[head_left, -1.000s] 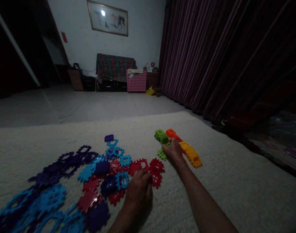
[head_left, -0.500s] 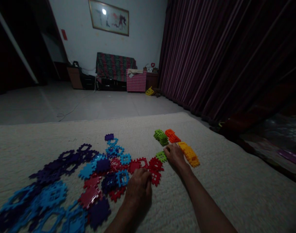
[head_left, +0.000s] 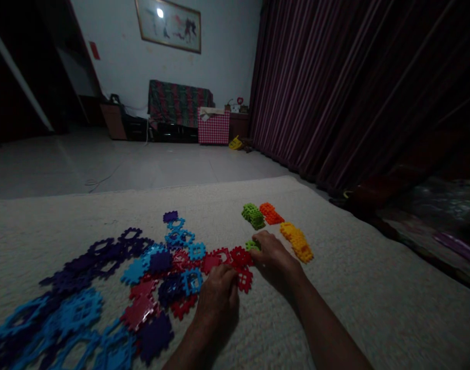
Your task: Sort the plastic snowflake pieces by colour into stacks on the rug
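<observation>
Mat (head_left: 365,288), green piece (head_left: 250,245) partly under right hand (head_left: 275,255)

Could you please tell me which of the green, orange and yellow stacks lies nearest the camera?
The yellow stack: it lies farthest right and reaches lowest in the picture, while the orange stack and the green stack both sit farther back.

A purple curtain (head_left: 307,77) and a dark doorway (head_left: 52,61) (if it is one) flank the pale wall (head_left: 227,46).
</observation>
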A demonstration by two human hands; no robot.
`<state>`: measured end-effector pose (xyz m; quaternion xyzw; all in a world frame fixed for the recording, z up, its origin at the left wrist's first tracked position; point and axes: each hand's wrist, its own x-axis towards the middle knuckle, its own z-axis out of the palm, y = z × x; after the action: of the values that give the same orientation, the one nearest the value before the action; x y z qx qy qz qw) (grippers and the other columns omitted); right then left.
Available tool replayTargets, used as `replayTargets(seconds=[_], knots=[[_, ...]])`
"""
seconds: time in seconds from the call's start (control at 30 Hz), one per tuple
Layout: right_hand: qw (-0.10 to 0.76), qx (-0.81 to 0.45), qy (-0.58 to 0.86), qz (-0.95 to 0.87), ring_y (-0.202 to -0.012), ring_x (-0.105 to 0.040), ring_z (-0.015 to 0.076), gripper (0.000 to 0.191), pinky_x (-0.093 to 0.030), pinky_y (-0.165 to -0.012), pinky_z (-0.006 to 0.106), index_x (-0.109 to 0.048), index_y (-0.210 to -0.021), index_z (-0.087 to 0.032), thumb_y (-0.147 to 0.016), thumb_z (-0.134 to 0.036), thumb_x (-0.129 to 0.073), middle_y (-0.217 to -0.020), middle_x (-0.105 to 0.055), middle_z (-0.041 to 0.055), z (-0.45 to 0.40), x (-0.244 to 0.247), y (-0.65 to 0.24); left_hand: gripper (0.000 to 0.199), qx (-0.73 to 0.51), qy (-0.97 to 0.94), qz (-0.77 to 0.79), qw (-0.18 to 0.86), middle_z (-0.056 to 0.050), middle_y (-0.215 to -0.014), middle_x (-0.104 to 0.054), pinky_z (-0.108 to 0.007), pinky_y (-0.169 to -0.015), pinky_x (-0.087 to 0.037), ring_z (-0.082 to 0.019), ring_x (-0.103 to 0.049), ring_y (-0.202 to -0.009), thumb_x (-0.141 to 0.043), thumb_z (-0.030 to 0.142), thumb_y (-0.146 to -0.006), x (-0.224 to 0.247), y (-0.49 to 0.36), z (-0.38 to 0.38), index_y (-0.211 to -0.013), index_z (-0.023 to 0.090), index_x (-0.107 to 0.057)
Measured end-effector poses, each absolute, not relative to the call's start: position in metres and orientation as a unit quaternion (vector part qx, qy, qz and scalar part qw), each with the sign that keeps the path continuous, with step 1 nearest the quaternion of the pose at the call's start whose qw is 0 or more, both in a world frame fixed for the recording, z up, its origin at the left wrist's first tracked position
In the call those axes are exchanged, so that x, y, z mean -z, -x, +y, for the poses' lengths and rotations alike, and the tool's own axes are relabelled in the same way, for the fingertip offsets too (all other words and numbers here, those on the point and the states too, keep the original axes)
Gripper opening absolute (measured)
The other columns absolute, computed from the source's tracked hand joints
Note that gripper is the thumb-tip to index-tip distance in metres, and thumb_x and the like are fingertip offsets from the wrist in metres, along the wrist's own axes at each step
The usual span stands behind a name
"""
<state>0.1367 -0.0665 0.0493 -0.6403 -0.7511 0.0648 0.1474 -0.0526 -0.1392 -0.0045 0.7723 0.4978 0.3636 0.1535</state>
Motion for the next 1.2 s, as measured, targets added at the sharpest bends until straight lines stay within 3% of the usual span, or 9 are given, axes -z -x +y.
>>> replayTargets(seconds=[0.13,0.43,0.63,0.9,1.07,1.2], knots=[[0.111,-0.086,0.633,-0.761,-0.104,-0.054,0.0212,0.03,-0.036,-0.087,0.029,-0.065,-0.108,-0.019,-0.081,-0.029,-0.062,-0.114,-0.061,0.0103,-0.062,-0.052,-0.132,0.024,-0.367,-0.771,0.498,0.147,-0.008,-0.098,-0.067,-0.034,-0.081,-0.049,-0.02,-0.059,-0.091,-0.047,0.01,-0.087,0.005,0.053,-0.139,-0.096,0.019,-0.068],[0.116,-0.094,0.623,-0.768,-0.103,-0.053,0.0224,0.029,-0.037,-0.087,0.031,-0.064,-0.102,-0.021,-0.074,-0.023,-0.066,-0.113,-0.06,0.0078,-0.064,-0.049,-0.123,0.025,-0.364,-0.776,0.495,0.14,-0.008,-0.097,-0.066,-0.035,-0.08,-0.05,-0.021,-0.06,-0.091,-0.046,0.012,-0.088,0.008,0.055,-0.138,-0.095,0.019,-0.068],[0.189,-0.078,0.621,-0.757,-0.099,-0.054,0.02,0.02,-0.039,-0.089,0.029,-0.065,-0.096,-0.02,-0.077,-0.018,-0.06,-0.105,-0.063,0.0081,-0.067,-0.04,-0.12,0.024,-0.368,-0.776,0.493,0.136,-0.008,-0.095,-0.067,-0.035,-0.079,-0.05,-0.02,-0.06,-0.089,-0.046,0.01,-0.087,0.005,0.055,-0.138,-0.094,0.019,-0.068],[0.307,-0.109,0.57,-0.754,-0.095,-0.059,0.0192,0.024,-0.045,-0.088,0.03,-0.064,-0.096,-0.016,-0.073,-0.02,-0.06,-0.1,-0.064,0.0077,-0.042,-0.028,-0.125,0.025,-0.373,-0.769,0.499,0.143,-0.008,-0.096,-0.067,-0.034,-0.078,-0.05,-0.02,-0.06,-0.088,-0.046,0.012,-0.088,0.003,0.053,-0.141,-0.094,0.019,-0.069],[0.458,-0.05,0.571,-0.679,-0.107,-0.058,0.0231,0.03,-0.046,-0.098,0.038,-0.063,-0.104,-0.018,-0.074,-0.023,-0.06,-0.11,-0.061,0.0115,-0.011,-0.023,-0.137,0.026,-0.365,-0.773,0.498,0.144,-0.009,-0.098,-0.067,-0.035,-0.079,-0.051,-0.021,-0.06,-0.09,-0.046,0.011,-0.087,0.004,0.054,-0.14,-0.096,0.019,-0.069],[0.47,-0.011,0.624,-0.624,-0.117,-0.054,0.0256,0.04,-0.046,-0.101,0.041,-0.059,-0.116,-0.016,-0.077,-0.023,-0.058,-0.122,-0.055,0.0151,0.005,-0.01,-0.147,0.026,-0.369,-0.77,0.499,0.144,-0.009,-0.097,-0.067,-0.036,-0.079,-0.051,-0.021,-0.061,-0.09,-0.046,0.011,-0.087,0.006,0.054,-0.139,-0.097,0.019,-0.069]])
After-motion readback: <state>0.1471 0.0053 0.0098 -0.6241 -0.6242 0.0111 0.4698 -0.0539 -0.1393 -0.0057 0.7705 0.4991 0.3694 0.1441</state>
